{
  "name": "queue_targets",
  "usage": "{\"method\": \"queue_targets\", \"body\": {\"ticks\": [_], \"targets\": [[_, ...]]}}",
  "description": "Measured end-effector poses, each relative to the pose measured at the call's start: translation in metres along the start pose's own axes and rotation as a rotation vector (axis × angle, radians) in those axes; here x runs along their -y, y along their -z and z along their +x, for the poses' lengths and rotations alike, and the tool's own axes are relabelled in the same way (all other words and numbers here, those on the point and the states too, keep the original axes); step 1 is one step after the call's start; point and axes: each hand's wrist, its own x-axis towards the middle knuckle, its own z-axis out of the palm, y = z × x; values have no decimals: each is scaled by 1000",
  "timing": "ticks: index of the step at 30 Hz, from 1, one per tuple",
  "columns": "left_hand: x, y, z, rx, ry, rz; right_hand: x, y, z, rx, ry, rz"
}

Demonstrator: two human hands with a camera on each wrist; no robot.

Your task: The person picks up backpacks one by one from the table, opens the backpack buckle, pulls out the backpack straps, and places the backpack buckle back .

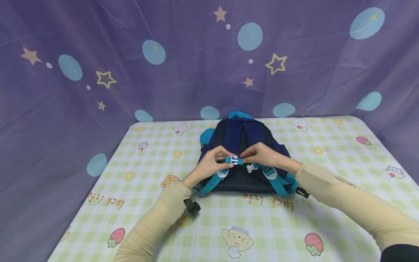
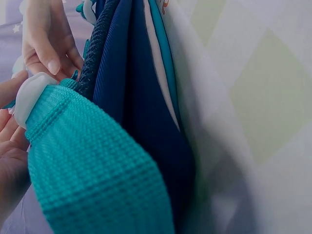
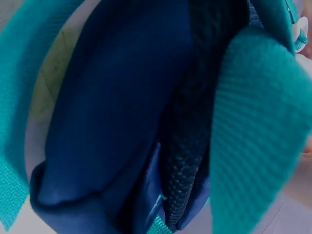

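A navy backpack (image 1: 242, 178) lies on the table with its shoulder straps facing up. Above its lower half, my left hand (image 1: 211, 160) pinches a white plastic buckle (image 1: 234, 160) on teal webbing between thumb and fingers. On the buckle's right side, my right hand (image 1: 262, 154) pinches the teal webbing strap (image 1: 240, 161). Whether the buckle's halves are fully locked cannot be told. A second white buckle piece (image 1: 251, 167) hangs just below my right hand. In the left wrist view, a wide teal strap (image 2: 97, 161) with a white adjuster (image 2: 34, 97) partly covers my left fingers.
White strap adjusters (image 1: 270, 173) sit on the lower shoulder straps, whose teal webbing (image 1: 211, 183) runs to the bag's bottom corners. A teal item (image 1: 207, 136) sticks out at the bag's left side. The checked tablecloth (image 1: 157, 156) reaches back to a purple curtain (image 1: 183, 87).
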Motion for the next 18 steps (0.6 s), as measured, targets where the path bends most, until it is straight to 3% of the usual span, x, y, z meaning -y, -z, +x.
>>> {"method": "queue_targets", "body": {"ticks": [18], "targets": [[1,1,-1,15,-18,-35,1,-4,3,-28,-13,19]]}}
